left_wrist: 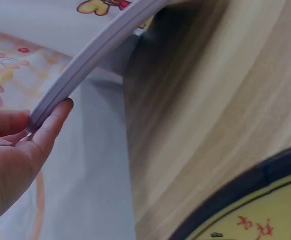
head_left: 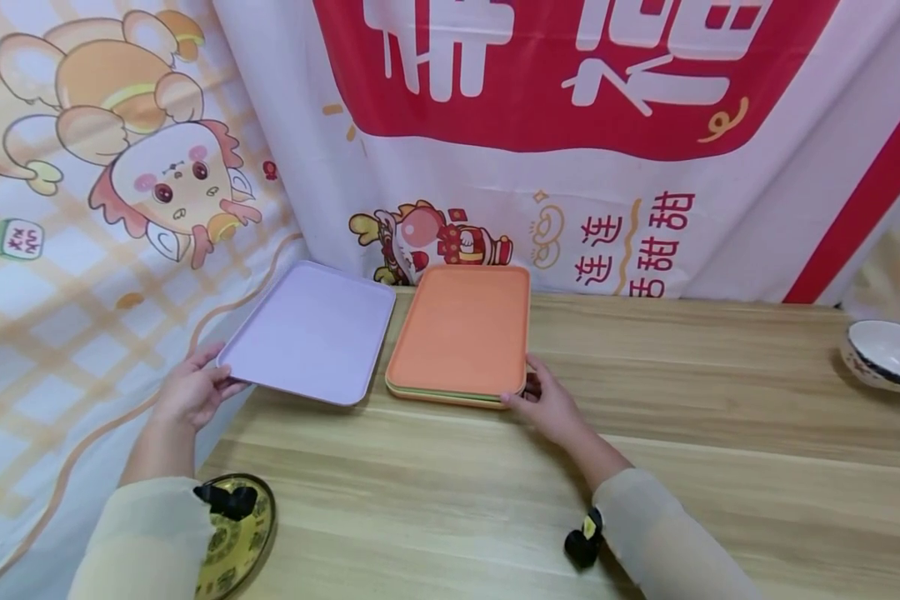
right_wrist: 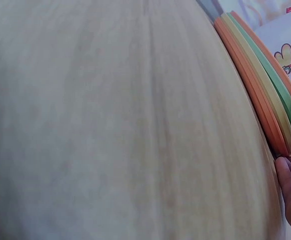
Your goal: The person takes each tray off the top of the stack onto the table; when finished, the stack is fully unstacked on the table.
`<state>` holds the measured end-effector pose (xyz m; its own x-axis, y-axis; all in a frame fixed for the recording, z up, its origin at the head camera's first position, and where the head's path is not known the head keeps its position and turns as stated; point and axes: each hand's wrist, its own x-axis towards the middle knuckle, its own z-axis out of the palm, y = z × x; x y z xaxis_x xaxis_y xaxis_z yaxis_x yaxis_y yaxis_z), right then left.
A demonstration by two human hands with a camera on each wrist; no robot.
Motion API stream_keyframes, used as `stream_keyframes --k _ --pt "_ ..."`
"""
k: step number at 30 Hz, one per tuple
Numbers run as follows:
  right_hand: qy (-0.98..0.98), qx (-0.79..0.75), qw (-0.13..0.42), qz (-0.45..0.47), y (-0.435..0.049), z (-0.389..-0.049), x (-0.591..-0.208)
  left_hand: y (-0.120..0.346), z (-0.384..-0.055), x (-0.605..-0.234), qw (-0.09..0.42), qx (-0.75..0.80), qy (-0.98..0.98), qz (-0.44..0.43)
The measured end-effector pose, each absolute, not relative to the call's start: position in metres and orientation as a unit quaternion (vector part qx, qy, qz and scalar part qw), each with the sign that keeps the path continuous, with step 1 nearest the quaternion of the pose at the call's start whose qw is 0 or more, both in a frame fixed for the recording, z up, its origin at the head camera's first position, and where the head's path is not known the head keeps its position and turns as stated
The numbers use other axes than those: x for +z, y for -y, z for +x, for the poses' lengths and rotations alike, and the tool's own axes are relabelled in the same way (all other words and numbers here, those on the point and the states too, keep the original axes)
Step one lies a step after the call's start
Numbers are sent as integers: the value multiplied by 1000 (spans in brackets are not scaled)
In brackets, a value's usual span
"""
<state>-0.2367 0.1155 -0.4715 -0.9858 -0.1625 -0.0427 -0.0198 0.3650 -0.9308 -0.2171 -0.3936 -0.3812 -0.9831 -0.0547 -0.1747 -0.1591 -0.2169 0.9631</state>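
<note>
A lilac rectangular tray (head_left: 311, 333) is tilted over the table's left edge. My left hand (head_left: 191, 390) pinches its near left corner between thumb and fingers. In the left wrist view the lilac tray's edge (left_wrist: 93, 50) shows fine parallel lines, with the wooden tabletop below it. To its right lies a stack of trays (head_left: 461, 333), orange on top, with green, yellow and more orange layers (right_wrist: 258, 75) visible from the side. My right hand (head_left: 551, 406) grips the stack's near right corner, thumb at the top rim and a fingertip low by the bottom tray.
A round yellow patterned plate with a dark rim (head_left: 258, 546) lies near my left forearm. Far to the right stands a white bowl (head_left: 888, 350) with a dark band. Printed cloth (head_left: 450, 175) hangs behind the wooden table (head_left: 435, 500) and along its left side.
</note>
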Motion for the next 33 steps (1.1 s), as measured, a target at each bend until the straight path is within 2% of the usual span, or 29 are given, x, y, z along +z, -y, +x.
stream_keyframes --k 17,23,33 --pt "-823 -560 71 -55 -117 -238 -472 413 -226 -415 67 639 -739 -203" --pt "-825 -558 70 -54 -117 -238 -472 413 -226 -421 60 620 -750 -223" --pt "-825 -559 69 -55 -116 -238 -472 407 -232 -411 75 528 -814 -231"
